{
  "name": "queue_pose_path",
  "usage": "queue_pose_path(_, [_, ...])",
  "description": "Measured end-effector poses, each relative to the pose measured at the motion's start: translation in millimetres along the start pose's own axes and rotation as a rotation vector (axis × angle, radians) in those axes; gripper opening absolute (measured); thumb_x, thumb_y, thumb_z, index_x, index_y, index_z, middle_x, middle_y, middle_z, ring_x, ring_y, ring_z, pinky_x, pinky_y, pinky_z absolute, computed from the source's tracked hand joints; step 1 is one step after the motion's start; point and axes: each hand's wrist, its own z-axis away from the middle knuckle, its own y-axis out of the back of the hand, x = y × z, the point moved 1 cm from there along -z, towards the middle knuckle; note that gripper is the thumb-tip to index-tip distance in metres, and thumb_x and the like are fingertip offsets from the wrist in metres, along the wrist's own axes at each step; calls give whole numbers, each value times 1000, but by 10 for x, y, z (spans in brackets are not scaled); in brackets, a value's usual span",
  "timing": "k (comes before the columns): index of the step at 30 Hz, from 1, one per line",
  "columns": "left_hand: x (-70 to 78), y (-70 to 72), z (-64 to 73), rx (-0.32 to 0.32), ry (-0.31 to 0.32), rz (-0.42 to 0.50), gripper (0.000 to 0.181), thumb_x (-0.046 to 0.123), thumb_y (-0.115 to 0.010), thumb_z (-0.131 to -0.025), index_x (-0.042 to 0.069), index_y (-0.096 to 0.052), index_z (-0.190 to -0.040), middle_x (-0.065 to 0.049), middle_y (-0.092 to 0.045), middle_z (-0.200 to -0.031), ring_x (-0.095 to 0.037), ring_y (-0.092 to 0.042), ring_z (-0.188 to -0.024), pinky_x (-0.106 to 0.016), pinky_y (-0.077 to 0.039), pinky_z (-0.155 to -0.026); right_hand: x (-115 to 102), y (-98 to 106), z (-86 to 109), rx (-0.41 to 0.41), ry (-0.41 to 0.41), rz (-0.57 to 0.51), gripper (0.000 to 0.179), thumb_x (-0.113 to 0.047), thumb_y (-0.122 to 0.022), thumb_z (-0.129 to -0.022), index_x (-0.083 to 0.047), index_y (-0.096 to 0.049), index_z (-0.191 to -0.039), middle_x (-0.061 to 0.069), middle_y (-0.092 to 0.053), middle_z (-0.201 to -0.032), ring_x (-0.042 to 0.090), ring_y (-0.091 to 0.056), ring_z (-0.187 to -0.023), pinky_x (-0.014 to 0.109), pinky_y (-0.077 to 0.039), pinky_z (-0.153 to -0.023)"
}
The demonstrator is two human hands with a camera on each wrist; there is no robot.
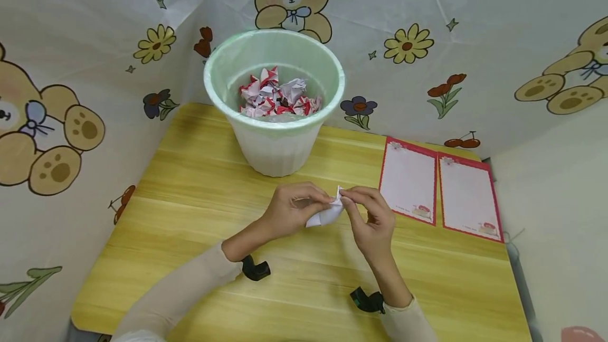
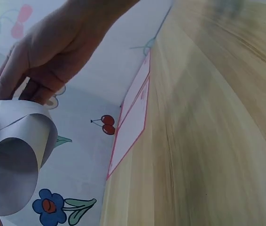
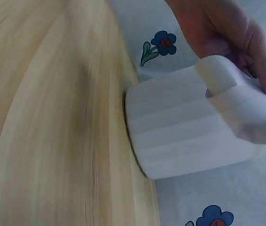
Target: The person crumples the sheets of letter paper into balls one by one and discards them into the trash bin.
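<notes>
A white piece of paper [image 1: 328,215], curled and folded, is held above the table between both hands. My left hand [image 1: 296,207] pinches its left side between thumb and fingers. Close by, my right hand [image 1: 372,220] pinches the narrow upright fold at the paper's right end. The left wrist view shows the paper [image 2: 18,141] bent into loops, with the right hand [image 2: 53,56] behind it. From the right wrist, the paper [image 3: 241,101] looks rolled over, and the left hand [image 3: 236,37] grips it; part of it lies beyond the frame edge.
Behind the hands stands a pale green and white bucket [image 1: 280,146] with several crumpled red-and-white papers [image 1: 266,94] inside. Two red-bordered sheets [image 1: 408,183] lie flat at the right of the wooden table [image 1: 190,183]. A bear-patterned cloth [image 1: 380,4] hangs behind.
</notes>
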Motion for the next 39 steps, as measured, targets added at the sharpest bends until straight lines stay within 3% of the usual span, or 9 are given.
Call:
queue_pose_path(3, [39,35,0,48,101,48,9,-5,-79,-94,0,-82,-101,-19,-81,-103,-27,-81,-102,-38,-67,-91,7,-31,-4,-79,8,55,32,4,-81,-92,8,-76,-123,23,-73,-121,16,-71,-118,22,-61,-99])
queue_pose_path(6, [64,58,-12,73,132,67,8,-7,-79,-93,-2,-82,-99,-22,-81,-102,-23,-81,-102,-39,-67,-90,10,-56,4,-144,-33,58,46,4,-86,-87,6,-73,-131,24,-71,-128,17,-69,-125,24,-60,-104])
queue_pose_path(12, [60,56,-14,66,87,65,10,-7,-80,-92,0,-82,-99,-20,-81,-101,-23,-80,-100,-37,-68,-88,-8,-81,3,-157,-111,2,46,18,-81,-83,2,-76,-126,22,-75,-118,13,-74,-111,23,-64,-93])
queue_pose_path(21, [18,29,-25,44,-16,-1,16,-7,-82,-89,3,-82,-101,-13,-79,-100,-24,-77,-96,-30,-66,-86,-1,-48,46,-117,-191,-56,30,18,-79,-86,4,-78,-112,10,-79,-108,11,-77,-98,23,-66,-84])
queue_pose_path(24, [8,41,-31,36,33,-41,18,1,-84,-91,5,-79,-107,-11,-78,-106,-20,-75,-101,-32,-65,-88,10,-25,58,-91,-212,-78,22,14,-80,-88,6,-78,-108,3,-79,-107,11,-77,-96,23,-66,-83])
queue_pose_path(32, [-29,193,8,1,298,-63,50,9,-92,-86,16,-70,-131,-6,-75,-130,-16,-69,-109,-29,-59,-93,9,49,-14,37,-200,-197,17,21,-76,-86,17,-73,-103,4,-79,-106,12,-79,-91,21,-66,-78])
queue_pose_path(35, [-13,196,3,-22,318,-70,51,13,-92,-87,16,-70,-132,-4,-75,-129,-17,-68,-103,-28,-60,-87,5,42,-34,42,-192,-247,17,25,-72,-87,22,-69,-103,5,-79,-108,13,-80,-94,23,-67,-77])
queue_pose_path(39, [18,158,-18,3,294,-127,40,17,-92,-88,13,-76,-125,-5,-79,-120,-15,-69,-95,-26,-60,-77,-5,6,-34,45,-199,-273,17,27,-69,-87,24,-67,-103,5,-77,-107,13,-79,-93,22,-66,-75])
